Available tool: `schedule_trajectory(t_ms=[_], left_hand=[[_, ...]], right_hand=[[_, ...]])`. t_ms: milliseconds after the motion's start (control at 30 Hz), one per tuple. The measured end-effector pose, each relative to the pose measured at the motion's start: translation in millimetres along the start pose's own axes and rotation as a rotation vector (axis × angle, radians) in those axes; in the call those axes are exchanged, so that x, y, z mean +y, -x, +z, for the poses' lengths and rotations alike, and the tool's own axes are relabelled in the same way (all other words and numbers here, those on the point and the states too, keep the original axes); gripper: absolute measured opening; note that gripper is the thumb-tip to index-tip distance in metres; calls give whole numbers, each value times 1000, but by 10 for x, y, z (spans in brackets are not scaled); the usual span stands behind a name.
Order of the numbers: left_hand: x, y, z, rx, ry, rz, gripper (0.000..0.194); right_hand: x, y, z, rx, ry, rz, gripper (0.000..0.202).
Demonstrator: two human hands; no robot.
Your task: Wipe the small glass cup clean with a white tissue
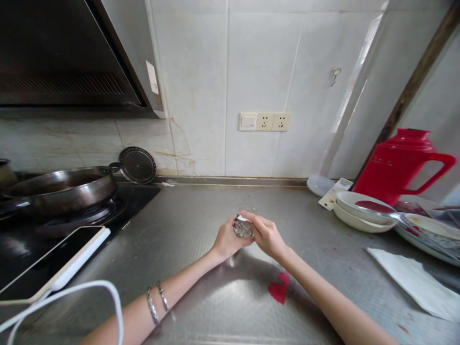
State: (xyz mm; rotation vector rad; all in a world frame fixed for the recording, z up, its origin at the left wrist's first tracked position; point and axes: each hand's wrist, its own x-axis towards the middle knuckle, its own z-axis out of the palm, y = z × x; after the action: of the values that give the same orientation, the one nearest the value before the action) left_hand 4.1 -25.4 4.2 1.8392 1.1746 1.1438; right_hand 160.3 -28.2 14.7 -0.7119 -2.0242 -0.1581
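Observation:
A small round silvery thing (243, 227), with a crumpled, foil-like top and a bit of white at its far edge, is held over the steel counter (201, 215). My left hand (228, 238) is closed around its left and near side. From the right, my right hand (266, 233) is closed on it, fingers pressed at the white part of the edge. Most of the thing's side is hidden by my hands, and I cannot tell its exact kind. A torn red piece (279, 288) lies on the counter beside my right forearm.
On the left, a steel pan (68, 189) stands on a black stove, near a phone (53, 268) with a white cable (102, 283). At right are stacked bowls (359, 220), a red thermos (398, 167), plates (431, 230) and a white paper sheet (417, 282). A range hood (72, 57) overhangs the stove.

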Motion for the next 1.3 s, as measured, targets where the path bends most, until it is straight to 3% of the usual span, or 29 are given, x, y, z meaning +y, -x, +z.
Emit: schedule_trajectory(t_ms=[467, 567, 700, 767, 1033, 1300], left_hand=[[64, -78, -144, 42, -73, -13, 36], [55, -87, -144, 44, -58, -43, 38], [13, -73, -95, 36, -68, -57, 48], [-5, -55, -66, 34, -67, -47, 54], [45, -10, -41, -3, -75, 34, 55], [79, -38, -66, 10, -132, 33, 44]], right_hand=[[-253, -19, 43, -5, -107, -105, 45], [-310, -26, 50, 57, -189, 49, 35], [-286, -68, 35, 253, -208, 357, 21], [-219, -92, 18, 287, -181, 405, 22], [-65, -38, 58, 54, -163, 217, 29], [-156, -29, 77, 23, -179, 38, 36]])
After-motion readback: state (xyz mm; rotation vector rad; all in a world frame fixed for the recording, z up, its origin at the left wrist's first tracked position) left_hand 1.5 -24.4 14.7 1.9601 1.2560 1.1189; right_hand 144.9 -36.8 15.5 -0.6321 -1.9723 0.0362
